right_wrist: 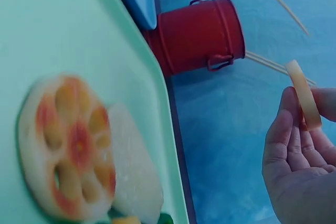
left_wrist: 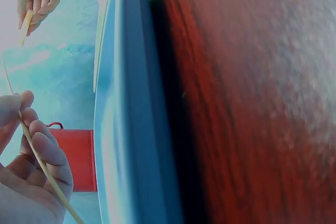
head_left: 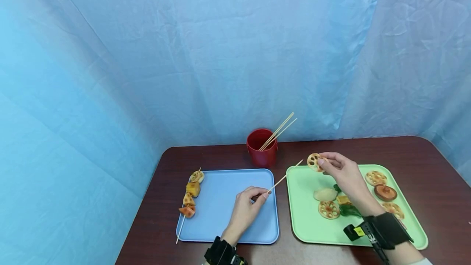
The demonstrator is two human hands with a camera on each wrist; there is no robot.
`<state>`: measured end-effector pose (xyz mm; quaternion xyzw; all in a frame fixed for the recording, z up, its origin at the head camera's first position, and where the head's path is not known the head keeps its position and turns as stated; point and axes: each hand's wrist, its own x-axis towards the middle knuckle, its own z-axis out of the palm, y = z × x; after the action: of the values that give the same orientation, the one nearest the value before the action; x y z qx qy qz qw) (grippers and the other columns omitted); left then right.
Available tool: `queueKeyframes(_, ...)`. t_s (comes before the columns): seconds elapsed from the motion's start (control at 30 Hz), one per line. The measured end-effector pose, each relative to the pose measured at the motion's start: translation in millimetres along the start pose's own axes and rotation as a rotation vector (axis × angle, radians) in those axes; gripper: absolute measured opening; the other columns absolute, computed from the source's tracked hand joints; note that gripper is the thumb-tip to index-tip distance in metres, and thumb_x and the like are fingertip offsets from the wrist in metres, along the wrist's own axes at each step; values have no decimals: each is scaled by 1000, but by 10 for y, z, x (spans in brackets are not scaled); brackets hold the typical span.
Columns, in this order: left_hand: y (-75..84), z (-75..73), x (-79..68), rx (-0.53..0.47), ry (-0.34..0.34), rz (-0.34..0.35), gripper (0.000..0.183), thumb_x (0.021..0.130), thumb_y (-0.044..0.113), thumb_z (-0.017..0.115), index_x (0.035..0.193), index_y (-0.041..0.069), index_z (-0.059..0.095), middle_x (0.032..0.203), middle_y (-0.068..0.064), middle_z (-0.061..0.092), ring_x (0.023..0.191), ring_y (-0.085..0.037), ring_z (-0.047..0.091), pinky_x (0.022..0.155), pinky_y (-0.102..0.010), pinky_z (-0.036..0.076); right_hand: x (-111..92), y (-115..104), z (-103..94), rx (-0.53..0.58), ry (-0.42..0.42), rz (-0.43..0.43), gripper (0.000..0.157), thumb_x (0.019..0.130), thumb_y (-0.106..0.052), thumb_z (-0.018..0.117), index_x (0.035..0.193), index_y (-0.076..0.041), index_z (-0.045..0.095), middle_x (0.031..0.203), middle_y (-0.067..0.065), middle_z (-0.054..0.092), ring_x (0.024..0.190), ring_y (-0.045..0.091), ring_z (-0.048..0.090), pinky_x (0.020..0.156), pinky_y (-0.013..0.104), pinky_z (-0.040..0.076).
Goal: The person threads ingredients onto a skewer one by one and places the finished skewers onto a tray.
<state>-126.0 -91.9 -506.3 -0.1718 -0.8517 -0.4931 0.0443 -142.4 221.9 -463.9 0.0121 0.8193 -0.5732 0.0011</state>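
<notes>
Over the right side of the blue tray, my left hand pinches a thin wooden skewer, whose pointed end slants up to the right. No food shows on the exposed length. My right hand holds a lotus root slice between thumb and fingers, above the far left edge of the green tray. In the right wrist view that slice is seen edge-on. The skewer tip and the slice are close but apart.
A loaded skewer with several food pieces lies along the blue tray's left edge. Behind the trays stands a red bucket holding skewers. The green tray carries more lotus root slices, a mushroom cap, a pale slice and leafy greens.
</notes>
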Motion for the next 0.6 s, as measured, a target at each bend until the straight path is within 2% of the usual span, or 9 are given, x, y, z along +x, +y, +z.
queueKeyframes(0.1,13,10,-4,4,-12,-3,12,98,16,71,103,11,81,87,5,70,78,-1,59,71,-22,53,15,-10,16,80,-2,16,64,103,-51,58,148,-7,51,132,14,66,105,8,67,90,31,56)
queueKeyframes(0.33,24,23,-6,19,-32,-5,13,98,16,71,104,11,81,86,5,69,77,0,59,71,-22,52,48,-23,49,315,-11,46,60,102,-43,63,145,-3,50,119,-7,68,106,7,66,88,23,55)
queueKeyframes(0.6,32,40,-15,13,-60,-25,13,99,16,71,106,11,81,88,6,70,77,0,60,71,-22,52,44,-49,75,483,-12,42,49,102,-32,66,140,-4,51,115,-6,68,102,9,65,89,23,55)
